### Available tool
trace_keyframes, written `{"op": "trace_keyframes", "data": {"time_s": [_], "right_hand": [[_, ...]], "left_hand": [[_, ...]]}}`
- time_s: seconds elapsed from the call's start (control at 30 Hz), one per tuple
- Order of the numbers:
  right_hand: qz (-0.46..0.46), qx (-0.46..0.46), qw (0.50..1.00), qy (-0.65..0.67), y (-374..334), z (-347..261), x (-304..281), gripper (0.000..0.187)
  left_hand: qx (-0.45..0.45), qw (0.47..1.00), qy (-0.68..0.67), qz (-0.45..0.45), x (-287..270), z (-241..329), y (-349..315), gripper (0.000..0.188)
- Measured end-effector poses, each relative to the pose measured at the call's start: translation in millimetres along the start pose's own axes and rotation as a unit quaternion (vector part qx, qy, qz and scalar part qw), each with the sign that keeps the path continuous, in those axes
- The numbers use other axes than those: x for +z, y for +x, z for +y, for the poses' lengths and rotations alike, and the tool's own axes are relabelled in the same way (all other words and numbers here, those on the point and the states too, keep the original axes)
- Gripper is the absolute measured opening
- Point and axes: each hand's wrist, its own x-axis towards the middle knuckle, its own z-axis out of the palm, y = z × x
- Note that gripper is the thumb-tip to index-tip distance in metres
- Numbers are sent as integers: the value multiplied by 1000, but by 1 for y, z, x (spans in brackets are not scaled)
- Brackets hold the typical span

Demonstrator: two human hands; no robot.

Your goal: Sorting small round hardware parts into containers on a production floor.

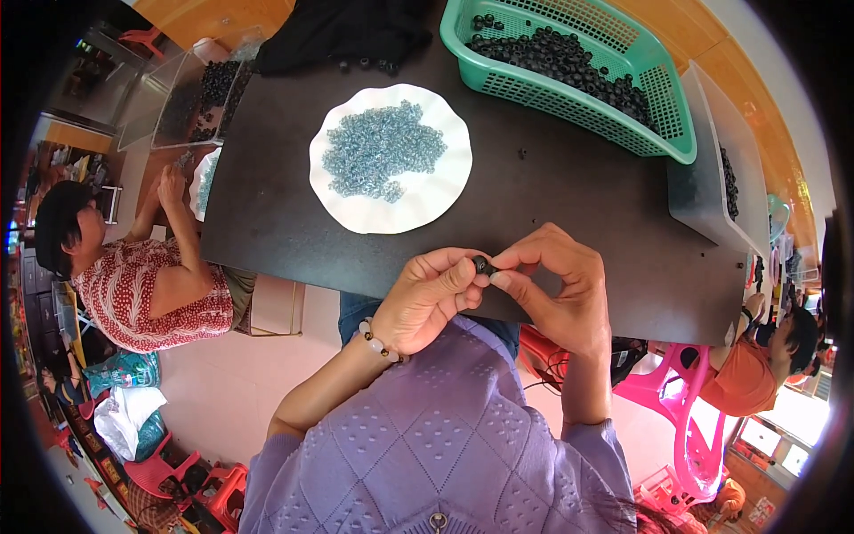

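Note:
Near the front edge of the dark table, both my hands meet over a small round black piece, which looks like the black pieces in the green basket. My left hand grips it between thumb and fingers, palm turned up. From the other side my right hand pinches thumb and forefinger together at the piece's right end; what lies between those tips is too small to tell. Beyond my hands rests a white wavy-rimmed plate bearing a heap of small clear bluish beads.
A green plastic basket of black pieces stands at the far right, beside a translucent bin. Black cloth lies at the back. One person sits at the left, another at the right near a pink chair.

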Motion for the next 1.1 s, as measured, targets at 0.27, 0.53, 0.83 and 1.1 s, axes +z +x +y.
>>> {"op": "trace_keyframes", "data": {"time_s": [0.27, 0.53, 0.83, 1.1], "right_hand": [[2, 2, 1000, -29, 0, -3, 2, 15], [-2, 2, 998, -59, 0, -3, 2, 15], [7, 12, 998, -63, -2, -5, 5, 14], [-3, 7, 999, -49, -4, -2, 4, 14]], "left_hand": [[3, 1000, 7, 12, -1, 0, 0, 21], [-5, 1000, 4, 14, -4, 0, 0, 21], [8, 999, 46, 25, -6, -2, -1, 21], [13, 998, 62, 23, -6, -1, -2, 20]]}}
